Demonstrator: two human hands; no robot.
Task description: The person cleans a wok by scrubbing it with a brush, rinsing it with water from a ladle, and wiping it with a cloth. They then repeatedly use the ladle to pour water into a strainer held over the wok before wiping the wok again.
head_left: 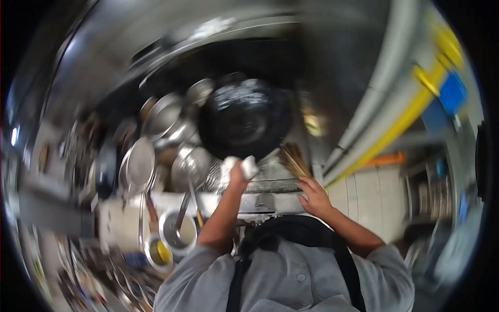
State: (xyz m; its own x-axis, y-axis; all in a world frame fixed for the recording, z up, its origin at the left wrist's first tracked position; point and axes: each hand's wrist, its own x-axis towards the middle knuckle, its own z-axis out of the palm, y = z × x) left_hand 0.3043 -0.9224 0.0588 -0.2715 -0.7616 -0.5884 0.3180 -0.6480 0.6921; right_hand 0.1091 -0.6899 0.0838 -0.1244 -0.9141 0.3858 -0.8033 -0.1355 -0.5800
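Observation:
My left hand is closed around a folded white cloth at the near edge of a large black wok. The wok sits on the stove, and light glints off its inside. To its lower right lies a bristly whisk-like brush, its bristles towards the wok. My right hand is at the near end of the brush, thumb and fingers apart. The fingertips are close to it or touching it; blur hides which.
Left of the wok are several strainers and a perforated ladle. Below them stand a metal pot and a smaller container with something yellow. A yellow pipe runs along the right.

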